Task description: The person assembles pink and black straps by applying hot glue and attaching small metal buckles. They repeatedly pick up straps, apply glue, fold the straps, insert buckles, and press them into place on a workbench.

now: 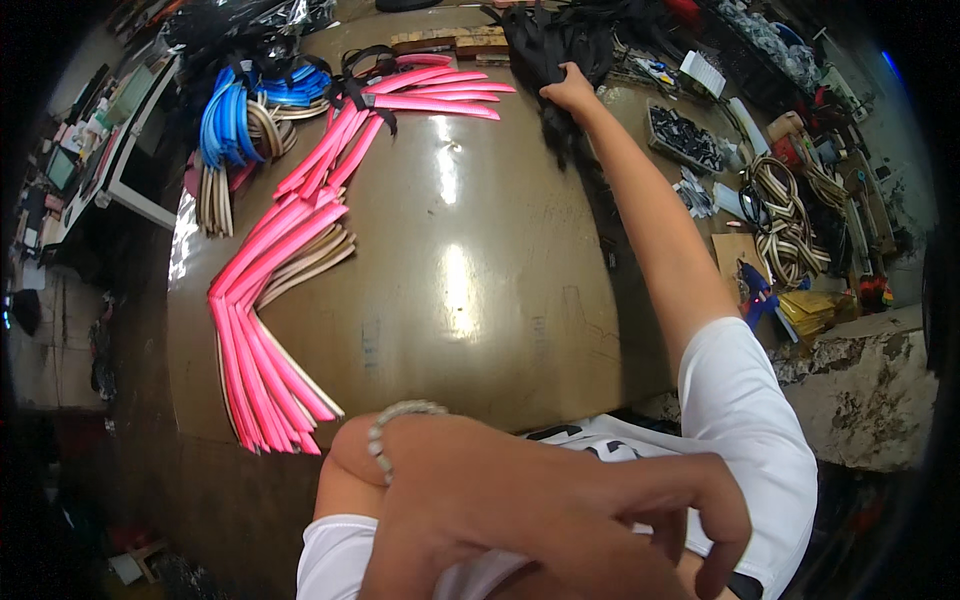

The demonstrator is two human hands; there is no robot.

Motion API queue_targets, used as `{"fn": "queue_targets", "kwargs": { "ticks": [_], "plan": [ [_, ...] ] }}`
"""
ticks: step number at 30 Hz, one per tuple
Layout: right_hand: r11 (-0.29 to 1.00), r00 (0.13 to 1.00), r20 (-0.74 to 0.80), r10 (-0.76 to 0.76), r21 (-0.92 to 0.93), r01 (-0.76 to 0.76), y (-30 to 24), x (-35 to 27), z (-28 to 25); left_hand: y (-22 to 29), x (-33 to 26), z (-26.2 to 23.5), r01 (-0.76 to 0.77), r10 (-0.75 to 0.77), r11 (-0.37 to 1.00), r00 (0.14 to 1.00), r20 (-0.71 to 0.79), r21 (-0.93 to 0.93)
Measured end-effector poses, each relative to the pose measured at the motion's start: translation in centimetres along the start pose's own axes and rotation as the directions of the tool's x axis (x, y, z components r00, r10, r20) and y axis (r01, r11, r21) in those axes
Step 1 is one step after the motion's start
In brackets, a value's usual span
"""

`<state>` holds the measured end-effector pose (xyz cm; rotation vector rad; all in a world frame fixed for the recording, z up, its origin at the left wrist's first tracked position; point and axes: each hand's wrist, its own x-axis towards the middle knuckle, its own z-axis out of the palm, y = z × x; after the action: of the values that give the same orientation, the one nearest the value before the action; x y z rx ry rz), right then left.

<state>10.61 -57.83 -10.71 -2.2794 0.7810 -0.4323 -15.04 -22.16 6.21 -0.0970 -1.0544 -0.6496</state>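
My right hand (pixel 572 90) reaches far across the glossy brown table (pixel 450 300) and grips a bundle of black straps (pixel 545 40) at its far edge. My left hand (pixel 560 520) is raised close to the camera at the bottom, against my white shirt. Its fingers are loosely curled and nothing shows in it, and a beaded bracelet (pixel 395 425) circles the wrist. Long pink strips (pixel 290 250) lie fanned in an arc along the table's left side, well away from both hands.
Blue strips (pixel 225 120) and beige strips (pixel 215 200) are piled at the far left corner. Right of the table are a tray of black parts (pixel 685 135), coils of striped webbing (pixel 790 220), yellow packets (pixel 810 305) and a rough stone ledge (pixel 870 390).
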Motion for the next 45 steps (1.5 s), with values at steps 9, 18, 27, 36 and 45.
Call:
{"fn": "queue_targets", "kwargs": {
  "ticks": [9,18,27,36,45],
  "plan": [
    [0.844,0.844,-0.045,-0.535,-0.061,0.532,-0.1,-17.8,-8.7,-3.9,-2.4,4.5,0.132,-0.103,0.964,0.986,0.133,-0.230],
    [0.913,0.893,-0.230,-0.386,0.046,0.406,9.1,-39.0,-10.0,-6.7,-4.2,8.4,0.198,-0.152,0.933,0.974,0.171,-0.300],
    [0.907,0.938,-0.176,-0.297,0.254,0.335,9.7,-38.7,-10.6,-6.7,-2.8,8.4,0.283,-0.251,0.952,0.940,0.231,-0.117],
    [0.900,0.945,-0.123,-0.302,0.289,0.326,9.4,-38.7,-11.4,1.3,-0.5,-23.8,0.623,0.309,-0.495,0.777,-0.548,0.606],
    [0.888,0.957,-0.128,-0.260,0.357,0.289,10.0,-38.7,-11.2,2.4,-4.3,-34.8,0.502,0.170,-0.792,0.727,-0.665,0.347]
  ]
}}
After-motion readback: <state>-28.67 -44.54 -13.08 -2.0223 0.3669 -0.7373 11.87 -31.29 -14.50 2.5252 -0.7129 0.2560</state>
